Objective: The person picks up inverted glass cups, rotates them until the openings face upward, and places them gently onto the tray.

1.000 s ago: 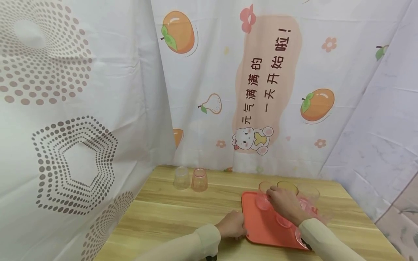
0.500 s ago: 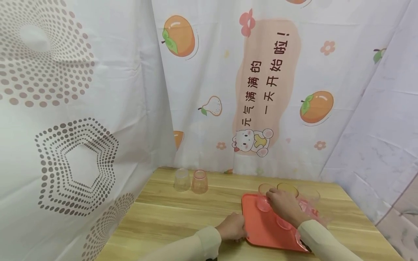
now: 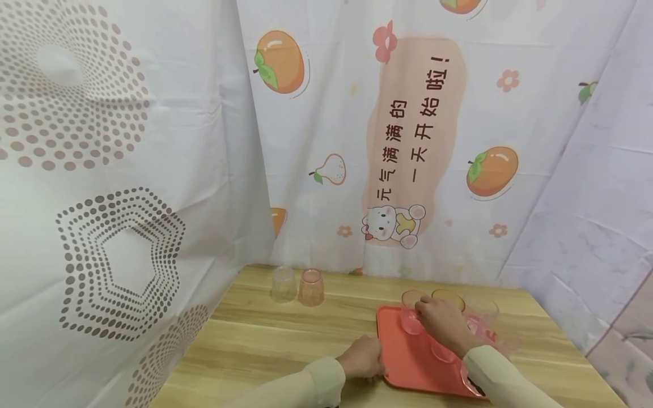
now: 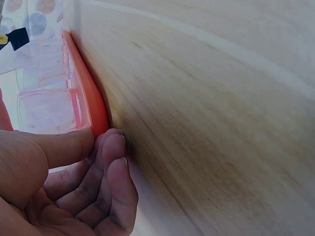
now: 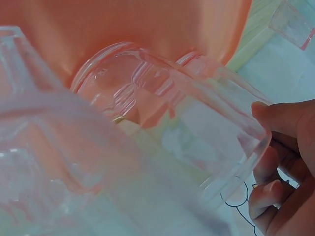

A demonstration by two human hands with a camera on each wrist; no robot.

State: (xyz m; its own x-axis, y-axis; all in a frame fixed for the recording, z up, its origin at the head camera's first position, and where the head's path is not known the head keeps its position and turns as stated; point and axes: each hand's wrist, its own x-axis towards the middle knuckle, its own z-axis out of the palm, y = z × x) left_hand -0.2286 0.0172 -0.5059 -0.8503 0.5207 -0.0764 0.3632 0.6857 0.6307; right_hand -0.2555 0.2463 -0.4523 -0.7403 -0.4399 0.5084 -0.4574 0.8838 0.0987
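Observation:
My left hand pinches the left edge of the red-orange tray, its thumb on top and fingers beneath in the left wrist view. Over the tray, my right hand grips the rim of a clear cup between thumb and fingers. That cup stands with its base on the tray in the right wrist view. Another clear cup stands near the tray's far left corner. A yellow-rimmed cup shows behind my right hand, partly hidden by it. More clear cups cluster at the tray's right, half covered by my arm.
Two cups, one clear and one pinkish, stand at the back left of the wooden table. Printed curtains hang along the table's back and sides.
Both hands keep their holds on the tray and the cup, with hardly any movement. The whole head view has shifted slightly downward in the frame.

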